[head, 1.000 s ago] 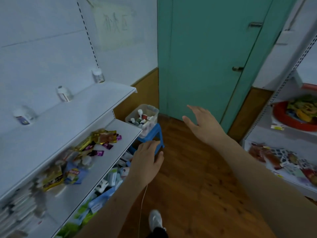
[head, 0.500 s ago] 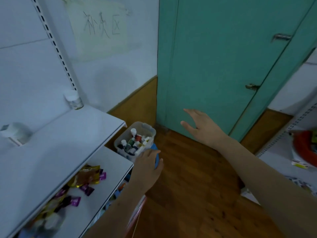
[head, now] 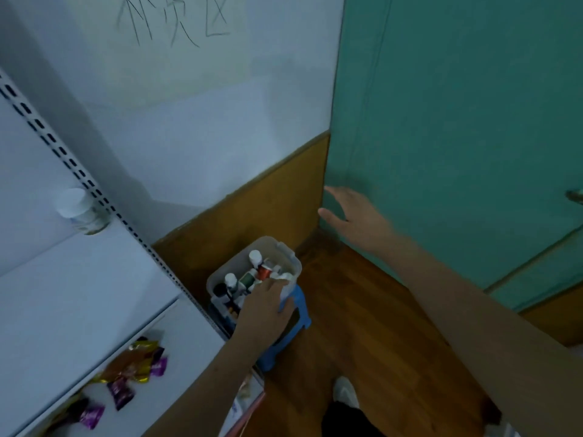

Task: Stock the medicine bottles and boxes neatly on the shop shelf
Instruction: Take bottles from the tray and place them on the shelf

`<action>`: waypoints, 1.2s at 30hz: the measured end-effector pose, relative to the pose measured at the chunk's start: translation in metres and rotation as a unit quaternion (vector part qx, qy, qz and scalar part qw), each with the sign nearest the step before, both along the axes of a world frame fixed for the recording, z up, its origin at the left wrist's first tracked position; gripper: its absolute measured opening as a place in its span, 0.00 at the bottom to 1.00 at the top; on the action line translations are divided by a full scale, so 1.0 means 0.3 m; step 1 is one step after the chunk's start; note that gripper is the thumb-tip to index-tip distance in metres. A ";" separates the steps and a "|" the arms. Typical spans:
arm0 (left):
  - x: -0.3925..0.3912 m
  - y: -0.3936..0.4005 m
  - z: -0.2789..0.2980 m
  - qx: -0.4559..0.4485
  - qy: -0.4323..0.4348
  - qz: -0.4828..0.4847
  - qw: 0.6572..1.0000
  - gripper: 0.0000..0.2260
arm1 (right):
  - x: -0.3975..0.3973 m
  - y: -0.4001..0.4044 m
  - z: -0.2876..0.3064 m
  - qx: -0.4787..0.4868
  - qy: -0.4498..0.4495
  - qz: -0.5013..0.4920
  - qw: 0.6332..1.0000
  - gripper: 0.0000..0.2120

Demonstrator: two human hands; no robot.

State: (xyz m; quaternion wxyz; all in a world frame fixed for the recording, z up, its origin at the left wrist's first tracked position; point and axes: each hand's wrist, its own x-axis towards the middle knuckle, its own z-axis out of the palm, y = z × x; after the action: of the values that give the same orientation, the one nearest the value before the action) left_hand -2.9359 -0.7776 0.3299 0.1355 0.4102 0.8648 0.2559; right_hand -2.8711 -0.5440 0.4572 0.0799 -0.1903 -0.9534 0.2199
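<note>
A clear plastic bin (head: pixel 285 255) stands on a blue stool (head: pixel 299 310) at the end of the white shelf unit. Several small medicine bottles (head: pixel 255 272) with white caps lie and stand inside it. My left hand (head: pixel 263 313) reaches down over the bin's near edge, fingers at the bottles; whether it holds one is hidden by blur. My right hand (head: pixel 356 219) hovers spread and holding nothing in front of the green door. One white bottle (head: pixel 80 211) stands at the back of the upper shelf (head: pixel 79 294).
The lower shelf (head: pixel 189 357) carries loose purple and gold sachets (head: pixel 132 373). A green door (head: pixel 457 121) closes off the right side. Wooden floor (head: pixel 362 326) lies between the shelf and the door; my shoe (head: pixel 345 392) shows at the bottom.
My view has turned and moved closer to the bin. My left hand has gone forward from in front of the stool to the bin's near edge. My right hand stays raised and spread.
</note>
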 end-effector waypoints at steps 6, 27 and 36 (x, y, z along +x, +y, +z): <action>-0.115 0.184 -0.075 -0.085 -0.063 0.110 0.988 0.19 | -0.291 0.310 -0.106 -0.031 -0.065 0.086 0.994 0.31; -0.463 0.182 -0.475 -0.126 -0.319 0.430 0.835 0.18 | -1.058 0.351 -0.627 -0.031 -0.332 0.259 0.906 0.30; -0.618 0.345 -0.745 0.090 -0.524 0.605 0.592 0.10 | -1.204 0.309 -0.953 0.025 -0.379 0.442 0.813 0.27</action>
State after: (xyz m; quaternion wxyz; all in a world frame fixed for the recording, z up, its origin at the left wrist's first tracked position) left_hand -3.1215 -0.6741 0.1063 0.3421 -0.4024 0.6665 0.5262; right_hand -3.2324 -0.4512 0.1711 -0.3891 0.1854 -0.8945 0.1184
